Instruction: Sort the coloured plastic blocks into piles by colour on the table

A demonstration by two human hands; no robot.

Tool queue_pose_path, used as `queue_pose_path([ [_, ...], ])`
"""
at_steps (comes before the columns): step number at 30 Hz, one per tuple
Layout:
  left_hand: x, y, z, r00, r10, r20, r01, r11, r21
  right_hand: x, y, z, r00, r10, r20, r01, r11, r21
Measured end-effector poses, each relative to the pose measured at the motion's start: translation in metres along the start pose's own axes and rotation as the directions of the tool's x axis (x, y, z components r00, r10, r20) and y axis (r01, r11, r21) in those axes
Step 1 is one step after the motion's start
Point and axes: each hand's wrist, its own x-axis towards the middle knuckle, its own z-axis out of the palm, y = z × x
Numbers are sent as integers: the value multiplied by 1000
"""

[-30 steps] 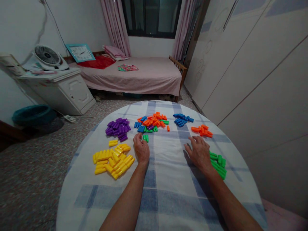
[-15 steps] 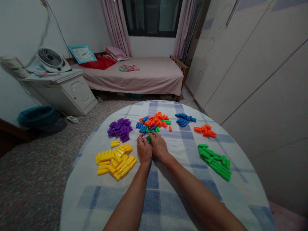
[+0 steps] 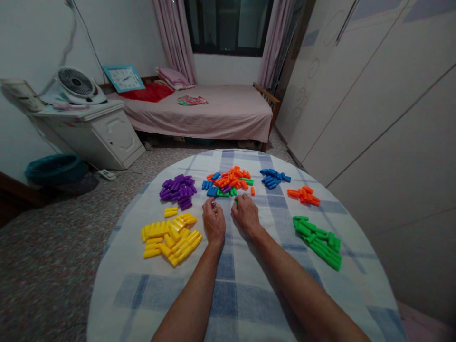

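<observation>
My right hand (image 3: 246, 213) rests low over the cloth with its fingers curled round a small green plastic piece, of which only a sliver shows at the fingertips. Just left of it, my left hand (image 3: 214, 222) lies with fingers loosely bent and apart, and I see nothing in it. Beyond both hands is a mixed heap of orange pieces (image 3: 233, 177) with some blue, green and purple ones. A blue piece (image 3: 212, 191) at the heap's near edge sits close to my left fingertips.
Sorted by colour on the round table (image 3: 171, 304) are purple pieces (image 3: 178, 190), yellow pieces (image 3: 174, 240), blue pieces (image 3: 273, 178), orange pieces (image 3: 304, 195) and green pieces (image 3: 318, 242). A bed (image 3: 213, 114) stands behind; a wardrobe (image 3: 377, 118) lines the right side.
My hands have come apart. The right hand has moved to the right with the green piece, while the left has stayed nearly in place.
</observation>
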Motion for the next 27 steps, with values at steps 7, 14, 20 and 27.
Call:
queue_pose_path([
  [7, 0, 0, -1, 1000, 29, -4, -29, 1000, 8, 40, -1, 3, 993, 119, 2, -119, 988, 94],
  [14, -1, 0, 0, 999, 50, 2, -50, 999, 12, 45, -8, 12, 995, 101, 17, -100, 994, -36],
  [20, -1, 1, 0, 998, 68, 7, -68, 998, -3, 38, -6, 11, 997, 71, -14, -72, 995, -71],
  [27, 0, 0, -1, 996, 83, 19, -83, 996, 20, -2, 5, 5, 999, -38, -19, 35, 990, -139],
])
